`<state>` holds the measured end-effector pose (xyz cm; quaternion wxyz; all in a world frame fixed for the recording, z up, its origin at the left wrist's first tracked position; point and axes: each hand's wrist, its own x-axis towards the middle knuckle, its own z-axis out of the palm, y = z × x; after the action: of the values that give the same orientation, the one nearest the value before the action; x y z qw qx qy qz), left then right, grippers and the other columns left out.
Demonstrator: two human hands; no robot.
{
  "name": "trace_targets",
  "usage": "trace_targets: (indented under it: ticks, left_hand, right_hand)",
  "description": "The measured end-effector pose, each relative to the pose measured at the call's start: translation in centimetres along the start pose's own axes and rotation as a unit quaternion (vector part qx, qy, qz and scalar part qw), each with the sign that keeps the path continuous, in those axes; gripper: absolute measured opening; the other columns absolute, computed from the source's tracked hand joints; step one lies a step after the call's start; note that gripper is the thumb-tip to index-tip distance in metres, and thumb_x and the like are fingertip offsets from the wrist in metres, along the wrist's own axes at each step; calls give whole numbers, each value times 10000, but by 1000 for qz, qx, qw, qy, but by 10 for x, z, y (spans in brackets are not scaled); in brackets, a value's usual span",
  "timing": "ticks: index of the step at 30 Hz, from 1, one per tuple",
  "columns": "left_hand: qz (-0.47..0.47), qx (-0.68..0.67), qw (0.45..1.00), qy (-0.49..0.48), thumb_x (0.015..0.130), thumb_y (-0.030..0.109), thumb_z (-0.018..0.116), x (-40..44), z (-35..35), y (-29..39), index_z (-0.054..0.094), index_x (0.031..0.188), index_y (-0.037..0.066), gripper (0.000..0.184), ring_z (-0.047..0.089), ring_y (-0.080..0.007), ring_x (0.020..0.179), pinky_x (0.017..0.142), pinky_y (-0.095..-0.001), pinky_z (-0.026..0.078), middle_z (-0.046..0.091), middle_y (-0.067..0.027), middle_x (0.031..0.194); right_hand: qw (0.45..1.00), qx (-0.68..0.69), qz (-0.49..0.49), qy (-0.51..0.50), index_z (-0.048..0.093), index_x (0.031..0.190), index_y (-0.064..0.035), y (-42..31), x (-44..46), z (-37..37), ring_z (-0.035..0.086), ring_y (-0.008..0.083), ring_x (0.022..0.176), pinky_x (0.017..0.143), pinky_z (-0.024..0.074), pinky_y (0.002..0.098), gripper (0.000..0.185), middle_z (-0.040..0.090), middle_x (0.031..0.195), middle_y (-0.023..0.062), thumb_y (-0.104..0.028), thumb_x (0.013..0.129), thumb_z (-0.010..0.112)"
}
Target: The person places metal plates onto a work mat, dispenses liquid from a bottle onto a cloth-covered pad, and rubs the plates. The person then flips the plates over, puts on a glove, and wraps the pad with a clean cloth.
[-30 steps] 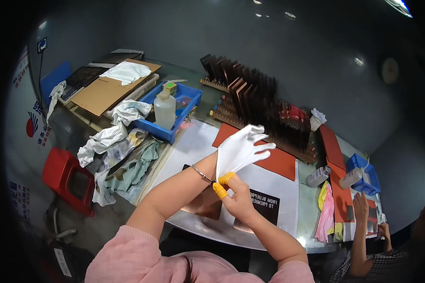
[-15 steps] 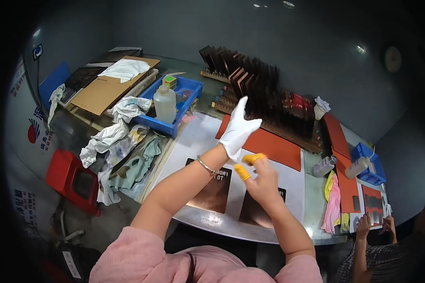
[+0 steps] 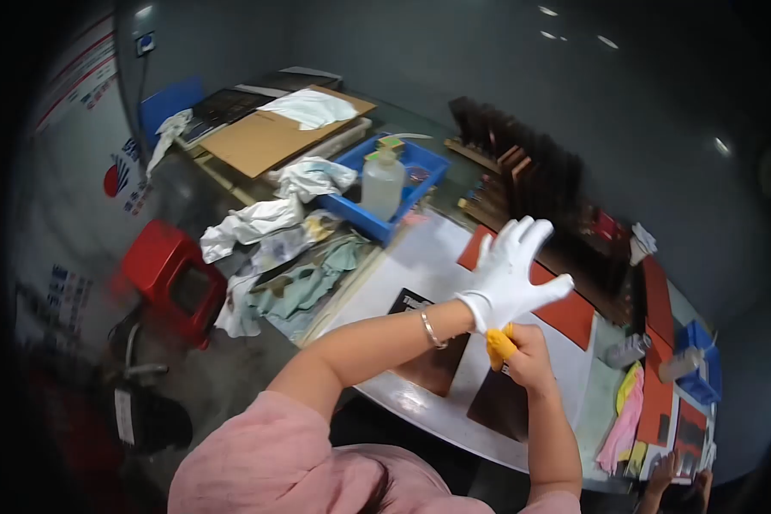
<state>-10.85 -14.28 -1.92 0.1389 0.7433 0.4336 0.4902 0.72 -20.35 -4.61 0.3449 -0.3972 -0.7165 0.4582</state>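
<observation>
A white glove covers my left hand [image 3: 516, 272], whose fingers are spread above the table. My right hand [image 3: 522, 351] has yellow covers on its thumb and a finger, and they are pinched together at the glove's cuff, below the left palm. Under my forearms, two dark-topped metal plates lie on white paper [image 3: 377, 287]: one plate [image 3: 437, 364] to the left and another [image 3: 499, 407] partly behind my right hand. A red-orange mat [image 3: 565, 308] lies beyond my hands.
Dark plates stand in wooden racks [image 3: 531, 180] at the back. A blue tray [image 3: 381, 224] holds a bottle [image 3: 382, 184]. Rags [image 3: 313, 283] and a red stool [image 3: 167, 274] are at the left. Another person's hands [image 3: 662, 471] are at the lower right, near pink cloth [image 3: 623, 420].
The view has swung, shifting the scene right. My left hand has opened from fingers held together to spread. My right fingers, apart from the glove half a second ago, are at its cuff again.
</observation>
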Motion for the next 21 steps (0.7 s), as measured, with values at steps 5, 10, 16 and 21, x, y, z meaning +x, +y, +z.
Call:
trace_targets:
  ticks: [5, 10, 16, 21]
  left_hand:
    - [-97, -403, 838, -355, 788, 577, 471, -2, 50, -42, 146, 1382, 59, 853, 182, -295, 1318, 1024, -491, 202, 185, -149, 1423]
    - [-177, -829, 525, -78, 837, 586, 381, 11, 5, -35, 165, 1378, 43, 797, 300, -266, 1272, 1051, -384, 207, 205, -158, 1418]
    - [-193, -925, 259, -202, 840, 580, 385, -25, 3, -11, 249, 1333, -1, 773, 402, -374, 1172, 995, -411, 326, 369, -198, 1290]
    - [-170, -898, 381, -142, 866, 543, 382, -32, -16, -17, 289, 1336, 77, 668, 421, -308, 1163, 979, -418, 328, 413, -161, 1244]
  right_hand:
    - [1000, -14, -24, 11, 567, 646, 18, 1, 4, 20, 473, 67, 433, 415, 372, 216, 193, 510, 490, 6, -88, 806, 582]
    - [991, -44, -8, 129, 581, 798, 6, 27, -4, 14, 541, 97, 564, 524, 418, 226, 140, 573, 640, 48, -131, 809, 607]
    - [878, 454, -113, 102, 316, 1313, -67, 29, 19, 10, 414, 273, 1173, 1008, 300, 405, 694, 418, 1282, 121, -525, 820, 483]
    - [838, 532, -26, 115, 394, 1235, -19, 12, 21, 97, 519, 276, 1034, 926, 392, 414, 547, 529, 1137, 146, -394, 853, 508]
